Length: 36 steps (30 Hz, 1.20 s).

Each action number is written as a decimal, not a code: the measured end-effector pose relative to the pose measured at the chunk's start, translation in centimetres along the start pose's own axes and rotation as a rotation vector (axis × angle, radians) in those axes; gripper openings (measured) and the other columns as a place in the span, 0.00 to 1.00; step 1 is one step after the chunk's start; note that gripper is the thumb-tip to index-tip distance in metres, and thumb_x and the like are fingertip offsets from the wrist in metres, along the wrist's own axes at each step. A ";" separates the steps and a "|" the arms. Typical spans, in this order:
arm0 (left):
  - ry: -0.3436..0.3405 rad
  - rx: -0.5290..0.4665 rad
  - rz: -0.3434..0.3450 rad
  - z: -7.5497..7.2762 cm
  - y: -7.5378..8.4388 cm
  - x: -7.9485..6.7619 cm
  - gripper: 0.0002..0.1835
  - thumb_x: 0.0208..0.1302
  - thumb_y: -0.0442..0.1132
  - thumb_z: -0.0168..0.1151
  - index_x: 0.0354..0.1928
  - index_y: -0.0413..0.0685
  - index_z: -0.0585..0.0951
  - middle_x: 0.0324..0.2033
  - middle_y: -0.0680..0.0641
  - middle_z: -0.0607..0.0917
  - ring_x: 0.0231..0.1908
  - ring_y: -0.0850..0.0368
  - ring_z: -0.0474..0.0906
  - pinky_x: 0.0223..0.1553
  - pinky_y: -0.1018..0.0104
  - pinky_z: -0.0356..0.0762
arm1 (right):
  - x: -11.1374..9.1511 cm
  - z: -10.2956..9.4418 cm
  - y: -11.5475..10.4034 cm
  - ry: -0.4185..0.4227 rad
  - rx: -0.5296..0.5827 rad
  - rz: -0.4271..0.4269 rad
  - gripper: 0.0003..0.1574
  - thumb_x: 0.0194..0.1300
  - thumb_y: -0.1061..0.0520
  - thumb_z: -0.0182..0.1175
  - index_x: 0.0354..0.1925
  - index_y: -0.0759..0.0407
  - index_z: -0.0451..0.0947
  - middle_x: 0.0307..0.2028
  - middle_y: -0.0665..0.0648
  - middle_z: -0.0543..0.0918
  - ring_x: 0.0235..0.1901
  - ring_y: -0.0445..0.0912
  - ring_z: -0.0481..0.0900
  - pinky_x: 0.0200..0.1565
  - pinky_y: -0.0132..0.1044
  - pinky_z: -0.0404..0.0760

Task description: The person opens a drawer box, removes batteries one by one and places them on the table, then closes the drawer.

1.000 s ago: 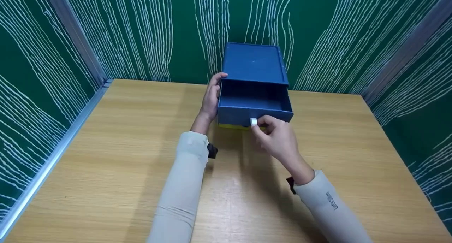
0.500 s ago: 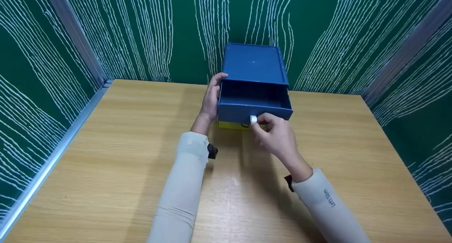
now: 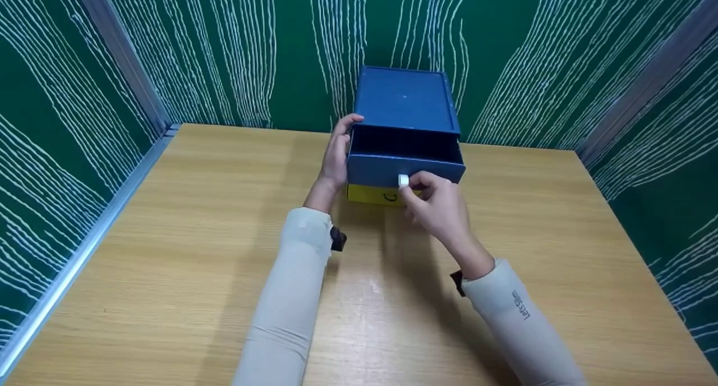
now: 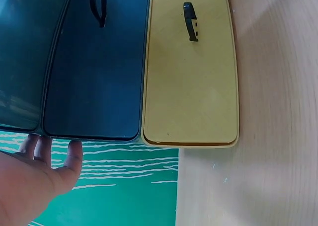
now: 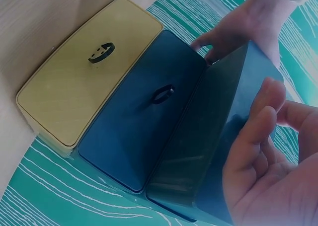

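A blue drawer unit (image 3: 406,97) stands at the back of the table, its top drawer (image 3: 376,170) partly pulled out and showing a dark inside. My right hand (image 3: 443,206) pinches the small white handle (image 3: 403,180) on that drawer's front between thumb and forefinger. Fingers of my left hand (image 3: 335,156) rest against the unit's left side, one fingertip at the top edge. Below, the blue middle drawer (image 4: 99,82) and the yellow bottom drawer (image 4: 191,92) are closed, each with a black loop handle. In the right wrist view, the white handle is hidden behind my right hand.
The wooden table (image 3: 196,234) extends around and in front of the unit. Green walls with white wavy lines (image 3: 235,49) rise behind and at both sides, with metal posts (image 3: 120,55) at the corners.
The top drawer has slid inward toward the unit, with my right hand moving along with it. More of the yellow drawer front shows below. My left hand has stayed in place.
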<state>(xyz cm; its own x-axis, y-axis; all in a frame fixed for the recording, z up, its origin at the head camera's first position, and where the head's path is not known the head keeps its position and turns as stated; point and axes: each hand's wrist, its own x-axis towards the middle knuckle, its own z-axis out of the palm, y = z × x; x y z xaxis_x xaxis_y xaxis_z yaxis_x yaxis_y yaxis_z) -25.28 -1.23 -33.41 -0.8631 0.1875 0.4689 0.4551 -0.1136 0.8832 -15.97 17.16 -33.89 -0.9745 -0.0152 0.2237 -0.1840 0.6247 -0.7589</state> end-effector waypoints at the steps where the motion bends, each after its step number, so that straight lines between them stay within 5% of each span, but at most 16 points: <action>1: 0.001 0.012 -0.001 0.0 0.0 0.0 0.22 0.60 0.31 0.26 0.55 0.40 0.62 0.61 0.43 0.60 0.58 0.57 0.56 0.62 0.59 0.49 | 0.1 0.0 0.0 0.000 0.002 0.003 0.12 0.56 0.40 0.53 0.32 0.44 0.73 0.25 0.49 0.80 0.19 0.45 0.78 0.22 0.35 0.76; 20: 0.013 0.068 -0.006 0.0 0.4 -0.1 0.23 0.60 0.29 0.25 0.56 0.39 0.63 0.60 0.43 0.61 0.62 0.58 0.54 0.63 0.60 0.48 | 1.6 0.3 0.3 -0.003 0.048 0.045 0.14 0.55 0.38 0.54 0.33 0.43 0.73 0.27 0.48 0.78 0.22 0.46 0.78 0.23 0.33 0.77; 29: 0.018 0.039 0.007 0.0 0.4 0.0 0.23 0.60 0.29 0.24 0.55 0.37 0.64 0.59 0.42 0.62 0.61 0.57 0.55 0.62 0.63 0.49 | 2.6 0.5 0.5 0.054 0.062 -0.033 0.12 0.56 0.42 0.54 0.31 0.47 0.75 0.27 0.50 0.79 0.17 0.47 0.76 0.18 0.36 0.75; 36: 0.022 0.049 0.012 -0.1 0.3 0.0 0.22 0.60 0.28 0.25 0.55 0.37 0.64 0.59 0.42 0.63 0.60 0.57 0.56 0.62 0.66 0.50 | 3.3 0.7 0.9 0.060 0.062 -0.006 0.12 0.55 0.41 0.54 0.31 0.45 0.74 0.25 0.49 0.78 0.17 0.45 0.75 0.19 0.35 0.76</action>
<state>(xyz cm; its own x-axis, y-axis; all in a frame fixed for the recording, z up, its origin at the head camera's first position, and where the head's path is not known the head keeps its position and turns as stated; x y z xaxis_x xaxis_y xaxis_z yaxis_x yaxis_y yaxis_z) -25.18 -1.31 -33.16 -0.8617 0.1653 0.4798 0.4754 -0.0679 0.8772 -19.46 17.13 -34.27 -0.9642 0.0295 0.2634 -0.1990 0.5756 -0.7932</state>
